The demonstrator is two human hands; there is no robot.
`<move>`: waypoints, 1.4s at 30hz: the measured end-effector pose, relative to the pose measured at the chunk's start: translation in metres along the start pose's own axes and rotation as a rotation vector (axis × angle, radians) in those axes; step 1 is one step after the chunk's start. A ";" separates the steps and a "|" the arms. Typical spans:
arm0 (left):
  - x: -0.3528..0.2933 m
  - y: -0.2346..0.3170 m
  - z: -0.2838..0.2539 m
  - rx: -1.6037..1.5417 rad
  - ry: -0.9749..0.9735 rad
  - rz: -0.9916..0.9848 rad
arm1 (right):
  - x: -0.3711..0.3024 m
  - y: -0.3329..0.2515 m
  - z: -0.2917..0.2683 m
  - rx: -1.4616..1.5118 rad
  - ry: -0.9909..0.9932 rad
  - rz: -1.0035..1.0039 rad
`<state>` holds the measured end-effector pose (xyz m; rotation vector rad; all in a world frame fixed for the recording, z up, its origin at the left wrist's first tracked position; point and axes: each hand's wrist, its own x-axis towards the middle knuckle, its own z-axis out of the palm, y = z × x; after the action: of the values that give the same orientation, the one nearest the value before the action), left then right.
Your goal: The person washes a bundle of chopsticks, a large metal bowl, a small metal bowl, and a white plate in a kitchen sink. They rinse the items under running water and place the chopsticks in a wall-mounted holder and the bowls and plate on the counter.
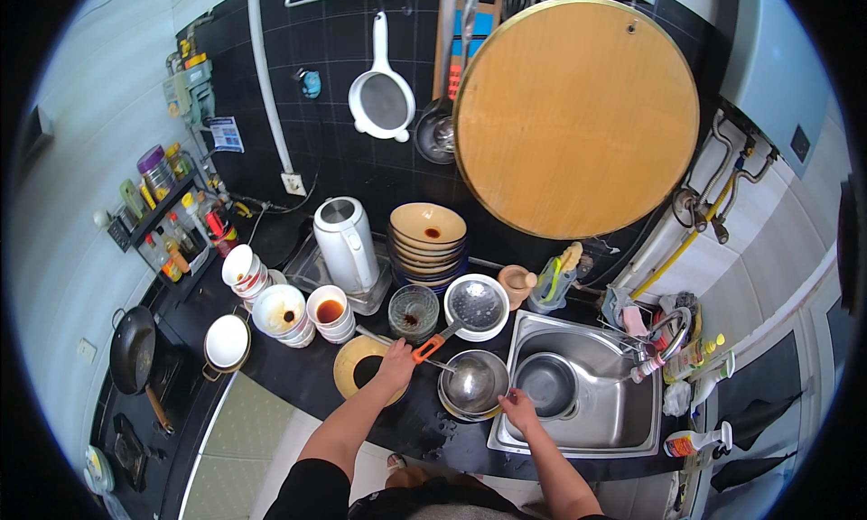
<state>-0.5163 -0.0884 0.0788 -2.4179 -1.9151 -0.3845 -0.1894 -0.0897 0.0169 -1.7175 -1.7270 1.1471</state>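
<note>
My left hand (396, 365) is closed round the long metal handle of a ladle (470, 383). The ladle's round head rests in a metal bowl (500, 376), beside the sink. At the bowl's right rim, my right hand (520, 412) pinches the edge. Just beyond my left fingers lies the orange handle of a skimmer (437, 346), whose perforated head sits over a white bowl (502, 324). Under my left wrist is a wide tan bowl (348, 362) with dark liquid. A ribbed glass bowl (414, 311) with dark residue stands behind that hand.
A steel sink (619, 430) on the right holds a grey basin (547, 386). Leftward stand stacked bowls (330, 314) with brown liquid, a white kettle (348, 249) and stacked tan bowls (428, 227). A large round board (578, 114) hangs behind; a frying pan (134, 348) sits far left.
</note>
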 end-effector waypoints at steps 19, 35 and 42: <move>-0.025 0.054 -0.069 -0.277 0.197 0.120 | -0.013 -0.015 -0.017 0.469 -0.141 0.240; 0.066 0.055 -0.146 -0.483 -0.022 -0.325 | -0.016 -0.010 -0.021 0.493 -0.154 0.220; 0.120 -0.011 -0.043 -0.709 -0.312 -0.596 | -0.025 -0.015 -0.023 0.485 -0.149 0.209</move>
<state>-0.5086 0.0212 0.1444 -2.2616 -3.0748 -0.8772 -0.1774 -0.1059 0.0477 -1.5580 -1.2225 1.6625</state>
